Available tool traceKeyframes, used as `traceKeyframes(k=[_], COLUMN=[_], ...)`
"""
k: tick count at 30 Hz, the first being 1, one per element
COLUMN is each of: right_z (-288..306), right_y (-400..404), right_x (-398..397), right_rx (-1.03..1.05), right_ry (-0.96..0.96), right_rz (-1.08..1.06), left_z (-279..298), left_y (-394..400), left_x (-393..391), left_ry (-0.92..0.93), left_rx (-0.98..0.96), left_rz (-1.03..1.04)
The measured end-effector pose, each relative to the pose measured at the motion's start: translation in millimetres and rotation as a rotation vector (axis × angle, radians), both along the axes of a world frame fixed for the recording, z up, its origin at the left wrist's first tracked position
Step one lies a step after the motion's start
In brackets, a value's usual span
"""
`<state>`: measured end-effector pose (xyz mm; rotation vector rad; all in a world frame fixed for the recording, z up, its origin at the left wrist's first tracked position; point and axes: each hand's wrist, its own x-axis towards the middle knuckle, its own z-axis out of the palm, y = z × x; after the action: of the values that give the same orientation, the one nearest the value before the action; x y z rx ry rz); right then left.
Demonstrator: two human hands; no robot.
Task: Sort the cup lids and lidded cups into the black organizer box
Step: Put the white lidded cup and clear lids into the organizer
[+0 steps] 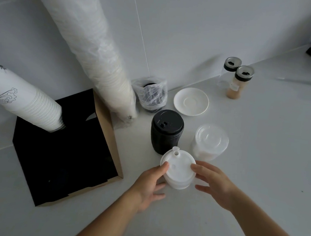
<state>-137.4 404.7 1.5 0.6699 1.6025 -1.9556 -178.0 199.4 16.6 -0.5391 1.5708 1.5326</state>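
white lid stack: judged light, slippery, loose; left hand and right hand pressed opposite sides, fingers spread; best held low.

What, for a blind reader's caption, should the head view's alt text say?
A left hand and a right hand touch opposite sides of a stack of white lids on a white counter, beside a black organizer box.

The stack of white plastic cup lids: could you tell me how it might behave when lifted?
The stack of white plastic cup lids looks light, being thin plastic. Unwrapped, it may shear apart unless the left hand and right hand steady both sides. Its smooth surface may be slippery.
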Motion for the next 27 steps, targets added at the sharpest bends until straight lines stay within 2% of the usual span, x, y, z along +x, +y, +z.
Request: traceKeyframes(k=[15,22,27], right_z=[22.4,46.2,66.4], right_y=[-24.6,-42.2,-60.9], right_x=[21.0,30.1,34.1], right_rx=[-0.048,-0.081,-0.060], right_ry=[0.027,0.100,0.174], right_rz=[-0.009,0.056,0.085], left_z=[13.7,35.2,56.5], left_y=[-7.5,-23.3,-32.5], left_x=[33.8,64.0,80.5], left_ry=[0.062,0.220,0.316], left_rx=[0.067,0.135,0.110], left_rz=[0.187,0.263,0.305])
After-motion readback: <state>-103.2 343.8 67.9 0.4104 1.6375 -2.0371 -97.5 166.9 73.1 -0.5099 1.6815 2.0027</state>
